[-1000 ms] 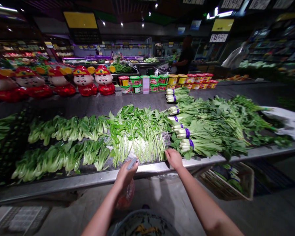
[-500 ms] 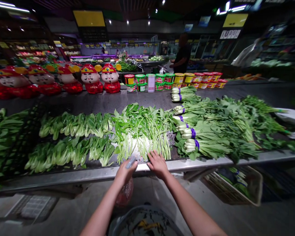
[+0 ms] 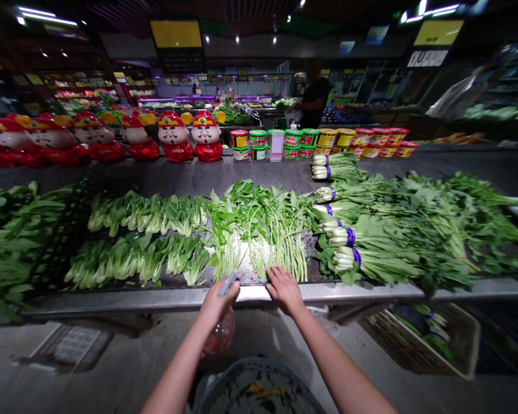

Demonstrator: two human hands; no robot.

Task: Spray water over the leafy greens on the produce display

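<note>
I stand at a metal produce counter (image 3: pixel 155 299) covered with leafy greens. My left hand (image 3: pixel 218 302) is closed round a small grey flat object (image 3: pixel 227 284), and a pinkish clear plastic bag (image 3: pixel 219 339) hangs below it. My right hand (image 3: pixel 284 290) rests, fingers spread, at the stem ends of a loose pile of long-stemmed greens (image 3: pixel 259 230) in the middle of the counter. Bok choy (image 3: pixel 147 236) lies in two rows to the left. Bunches tied with purple bands (image 3: pixel 371 236) lie to the right.
Red figurine jars (image 3: pixel 172 138) and a row of coloured tubs (image 3: pixel 328 141) stand along the counter's back. A person in dark clothes (image 3: pixel 313 100) stands beyond. A crate with greens (image 3: pixel 431 339) sits under the counter at right. A basket (image 3: pixel 254 391) is below me.
My right hand has moved left from the purple-banded bunches to the stem ends of the loose greens. The view has shifted slightly. My left hand keeps its hold.
</note>
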